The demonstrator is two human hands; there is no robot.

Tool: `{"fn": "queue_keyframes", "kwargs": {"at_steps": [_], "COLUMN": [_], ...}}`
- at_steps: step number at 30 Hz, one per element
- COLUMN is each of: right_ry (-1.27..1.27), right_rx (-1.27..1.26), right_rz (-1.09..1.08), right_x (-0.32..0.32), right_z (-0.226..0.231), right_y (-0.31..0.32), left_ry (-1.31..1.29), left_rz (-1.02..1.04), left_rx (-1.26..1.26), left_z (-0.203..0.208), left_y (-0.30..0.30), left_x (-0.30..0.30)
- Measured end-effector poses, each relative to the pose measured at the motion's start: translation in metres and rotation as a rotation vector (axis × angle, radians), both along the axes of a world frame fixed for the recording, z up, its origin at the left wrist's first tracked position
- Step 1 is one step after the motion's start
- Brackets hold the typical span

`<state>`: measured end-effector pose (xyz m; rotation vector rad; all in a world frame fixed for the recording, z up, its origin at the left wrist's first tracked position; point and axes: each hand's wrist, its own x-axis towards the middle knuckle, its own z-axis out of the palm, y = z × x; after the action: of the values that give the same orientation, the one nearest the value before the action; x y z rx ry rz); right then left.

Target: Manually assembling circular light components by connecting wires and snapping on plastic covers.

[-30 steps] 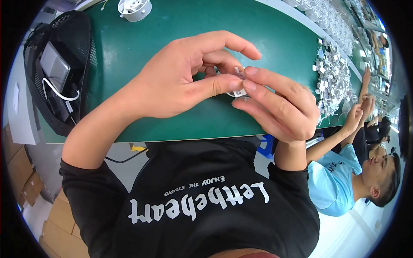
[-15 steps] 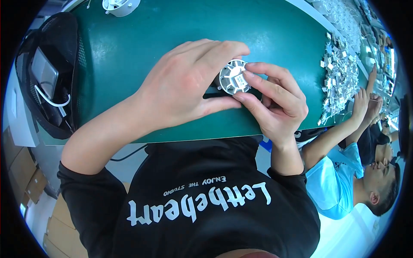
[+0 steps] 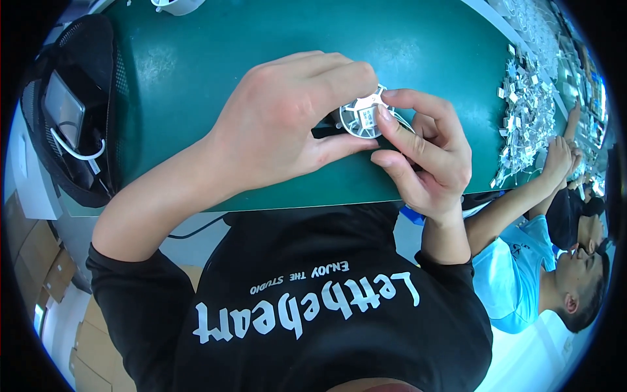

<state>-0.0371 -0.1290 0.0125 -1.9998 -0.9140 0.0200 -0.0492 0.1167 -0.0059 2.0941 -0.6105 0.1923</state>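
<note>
A small round white plastic housing [image 3: 354, 125] with spoke-like ribs is held above the green table by my left hand [image 3: 287, 121], its fingers and thumb wrapped round the rim. In the middle of the housing sits a small white rectangular block [image 3: 368, 117]. My right hand [image 3: 428, 150] is at the housing's right side, index and middle fingertips pressing on the block and the rim. The right thumb stands apart from the housing, below it. A thin white wire shows beside the right fingers; where it leads is partly hidden.
On the green table [image 3: 196, 72], a black mesh bag [image 3: 72, 111] with a boxy device and white cable lies at the left. Another white round part [image 3: 177, 5] is at the far edge. A pile of small white wired parts [image 3: 526, 117] lies right, near a co-worker in a blue shirt [image 3: 509, 281].
My right thumb has come off the housing's lower rim and moved down. The housing has turned a little in my left hand, and the right fingertips stay on it.
</note>
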Motion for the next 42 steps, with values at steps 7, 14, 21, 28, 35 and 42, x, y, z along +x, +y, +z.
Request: {"fn": "queue_keyframes", "kwargs": {"at_steps": [7, 14, 21, 28, 35, 42], "right_ry": [0.017, 0.164, 0.854, 0.670, 0.075, -0.018], "right_rx": [-0.027, -0.162, 0.468, 0.194, 0.260, 0.079], "right_rz": [-0.215, -0.155, -0.025, 0.075, -0.180, -0.657], "right_x": [0.005, 0.004, 0.041, 0.083, 0.268, 0.542], "right_z": [-0.007, 0.010, 0.026, 0.058, 0.086, 0.035], "right_y": [-0.005, -0.009, 0.019, 0.052, 0.090, 0.109], "left_ry": [-0.013, -0.067, -0.243, 0.601, -0.277, -0.121], "left_rz": [-0.010, -0.035, -0.008, 0.018, 0.456, 0.699], "left_rx": [0.025, 0.008, -0.262, -0.871, 0.125, 0.784], "left_z": [0.000, 0.005, 0.006, 0.004, 0.041, 0.046], "left_y": [0.003, 0.004, 0.006, 0.031, 0.052, 0.065], "left_x": [0.003, 0.007, 0.015, 0.021, 0.036, 0.030]}}
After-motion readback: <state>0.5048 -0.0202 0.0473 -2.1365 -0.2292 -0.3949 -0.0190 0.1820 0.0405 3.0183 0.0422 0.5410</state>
